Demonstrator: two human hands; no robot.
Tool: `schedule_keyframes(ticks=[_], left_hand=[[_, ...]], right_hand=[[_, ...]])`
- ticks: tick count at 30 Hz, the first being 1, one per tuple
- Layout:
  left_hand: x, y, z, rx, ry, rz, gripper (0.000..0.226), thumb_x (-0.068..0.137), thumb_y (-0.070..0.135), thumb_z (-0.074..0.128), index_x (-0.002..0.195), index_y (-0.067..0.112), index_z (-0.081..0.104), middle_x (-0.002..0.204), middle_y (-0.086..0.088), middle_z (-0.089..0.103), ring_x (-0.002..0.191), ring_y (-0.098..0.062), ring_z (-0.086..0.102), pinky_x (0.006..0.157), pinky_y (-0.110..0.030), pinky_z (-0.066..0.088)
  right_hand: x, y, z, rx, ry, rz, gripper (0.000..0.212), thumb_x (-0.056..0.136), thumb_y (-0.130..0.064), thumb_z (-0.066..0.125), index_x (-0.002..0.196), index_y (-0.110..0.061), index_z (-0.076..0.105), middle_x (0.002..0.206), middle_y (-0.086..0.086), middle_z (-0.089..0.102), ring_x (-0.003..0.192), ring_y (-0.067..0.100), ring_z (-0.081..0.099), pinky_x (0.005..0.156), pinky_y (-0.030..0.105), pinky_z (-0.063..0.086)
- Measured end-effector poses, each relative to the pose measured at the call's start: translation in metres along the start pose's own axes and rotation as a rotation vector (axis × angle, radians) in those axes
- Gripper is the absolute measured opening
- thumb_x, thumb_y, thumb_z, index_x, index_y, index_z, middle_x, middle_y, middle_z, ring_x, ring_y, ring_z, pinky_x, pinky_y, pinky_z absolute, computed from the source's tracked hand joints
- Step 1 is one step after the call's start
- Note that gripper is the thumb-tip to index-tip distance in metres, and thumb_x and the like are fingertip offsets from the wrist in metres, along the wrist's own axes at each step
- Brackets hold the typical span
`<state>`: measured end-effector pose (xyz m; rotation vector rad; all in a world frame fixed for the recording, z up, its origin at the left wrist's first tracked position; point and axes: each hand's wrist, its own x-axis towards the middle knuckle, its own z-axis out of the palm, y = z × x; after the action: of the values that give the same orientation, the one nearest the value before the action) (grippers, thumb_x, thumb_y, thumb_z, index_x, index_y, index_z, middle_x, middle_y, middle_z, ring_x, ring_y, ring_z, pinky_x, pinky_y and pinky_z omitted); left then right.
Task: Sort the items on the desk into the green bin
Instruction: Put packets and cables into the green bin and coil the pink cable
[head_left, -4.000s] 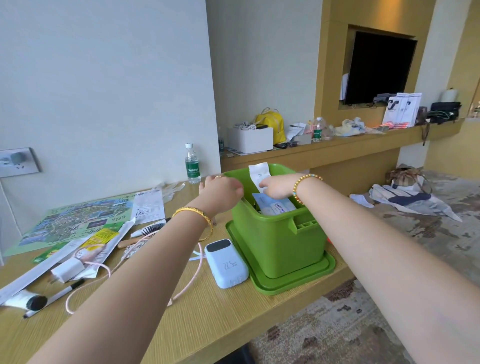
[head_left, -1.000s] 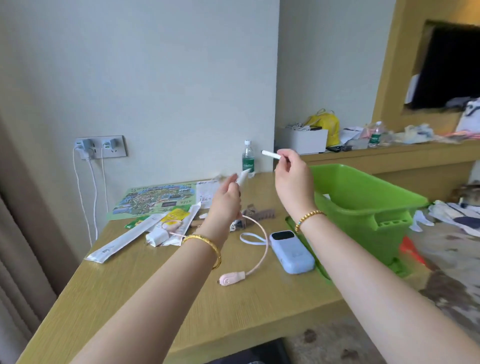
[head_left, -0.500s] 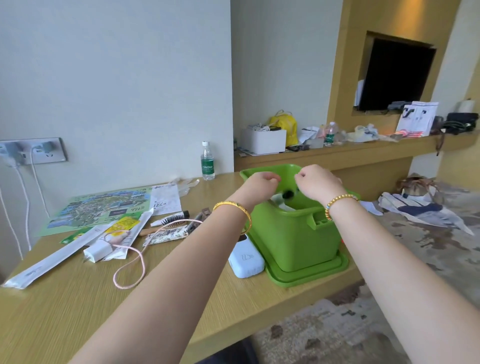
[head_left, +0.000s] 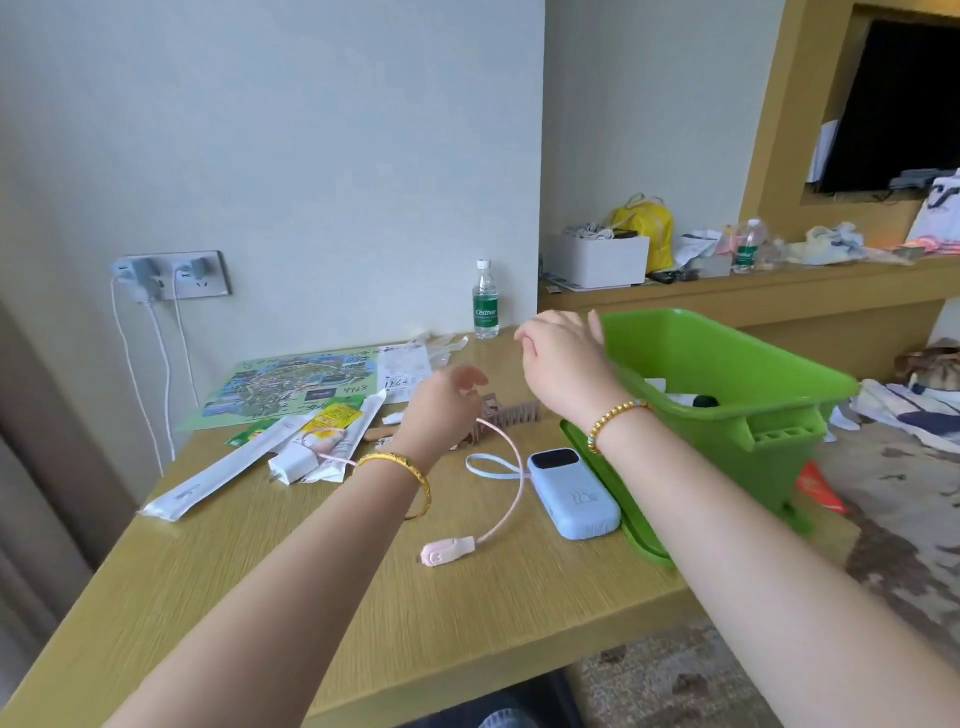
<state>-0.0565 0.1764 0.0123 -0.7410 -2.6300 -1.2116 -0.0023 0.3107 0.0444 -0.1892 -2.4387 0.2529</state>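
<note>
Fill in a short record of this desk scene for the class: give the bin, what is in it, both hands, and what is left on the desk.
bin: green bin, at the desk's right end
in bin: dark item and white items, unclear
left hand: open, empty, over the hair clip
right hand: open, empty, beside the bin rim
left on desk: power bank, pink cable, charger, map, bottle

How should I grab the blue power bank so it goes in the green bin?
Probably pinch the blue power bank across its two long sides, from above. It lies flat on the desk, so only the edges offer a hold. Its right side sits close to the green bin, so lift from the nearer end.
</note>
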Motion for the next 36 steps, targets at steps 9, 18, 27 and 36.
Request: schedule_keyframes(ticks=[9,18,27,36], left_hand=[[-0.011,-0.122,-0.049,0.215,0.100,-0.220,0.035,0.088,0.009,0.044,0.118,0.019,0.059,0.122,-0.009,0.060,0.103,-0.032,0.057,0.085,-0.034,0.047],[-0.038,-0.218,-0.093,0.518,0.079,-0.546,0.052,0.091,0.031,0.042,0.141,0.023,0.031,0.155,-0.008,0.019,0.144,-0.028,0.009,0.113,-0.059,0.004],[-0.057,-0.246,-0.100,0.641,0.113,-0.558,0.044,0.092,0.033,0.032,0.135,0.025,0.035,0.145,-0.003,0.037,0.135,-0.027,0.027,0.112,-0.057,0.012],[-0.062,-0.250,-0.107,0.673,0.314,-0.469,0.039,0.089,0.008,0.036,0.118,0.025,0.057,0.109,0.000,0.063,0.103,-0.027,0.053,0.095,-0.038,0.034]], right_hand=[[-0.015,-0.042,0.099,0.077,-0.402,-0.083,0.035,0.093,-0.006,0.035,0.123,-0.010,0.053,0.128,0.010,0.053,0.121,0.030,0.042,0.099,0.040,0.036],[-0.012,-0.116,0.169,0.203,-0.506,-0.242,0.040,0.095,-0.012,0.037,0.134,-0.020,0.042,0.141,0.006,0.041,0.130,0.024,0.034,0.107,0.040,0.032],[-0.011,-0.186,0.210,0.148,-0.617,-0.457,0.046,0.094,-0.016,0.037,0.140,-0.013,0.034,0.146,0.007,0.034,0.137,0.027,0.022,0.112,0.040,0.019],[-0.005,-0.185,0.215,0.511,-0.412,-0.077,0.030,0.094,-0.015,0.036,0.112,-0.016,0.060,0.110,0.006,0.063,0.098,0.024,0.058,0.079,0.035,0.048]])
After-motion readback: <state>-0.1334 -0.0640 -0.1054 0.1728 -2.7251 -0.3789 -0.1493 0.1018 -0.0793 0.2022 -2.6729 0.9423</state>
